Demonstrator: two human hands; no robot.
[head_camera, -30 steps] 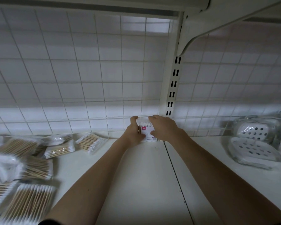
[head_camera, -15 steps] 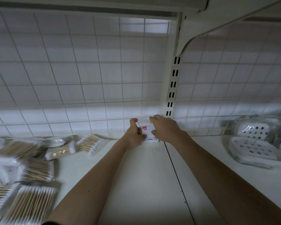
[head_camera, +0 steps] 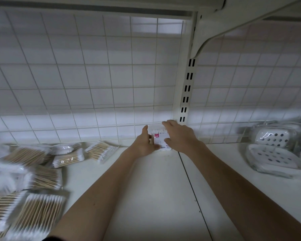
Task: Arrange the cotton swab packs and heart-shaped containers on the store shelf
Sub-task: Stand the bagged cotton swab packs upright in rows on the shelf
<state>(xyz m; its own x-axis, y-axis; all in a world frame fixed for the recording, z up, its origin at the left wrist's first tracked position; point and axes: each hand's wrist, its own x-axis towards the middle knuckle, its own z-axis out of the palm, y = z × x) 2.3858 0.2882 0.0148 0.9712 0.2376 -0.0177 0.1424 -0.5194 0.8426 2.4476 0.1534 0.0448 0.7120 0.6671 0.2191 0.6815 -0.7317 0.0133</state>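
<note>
Pack [head_camera: 161, 140] stands upright at the shelf's [head_camera: 146, 197] back, against the grid [head_camera: 94, 84], by the post [head_camera: 187, 94]. Left hand [head_camera: 144, 145] pinches its left edge w/ thumb up; right hand [head_camera: 179, 136] curls over top and right side, prob. squaring it to start a row. Loose packs [head_camera: 101, 151] lie well left; plenty of bare room between.

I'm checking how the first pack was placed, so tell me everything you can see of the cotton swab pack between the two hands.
The cotton swab pack is a small clear plastic packet of white-tipped swabs with a white label bearing a pink-red patch. It stands upright at the back of the white shelf, against the wire grid backing, just left of the slotted upright post. The left hand holds its left edge; the right hand covers its right side and top corner.
</note>
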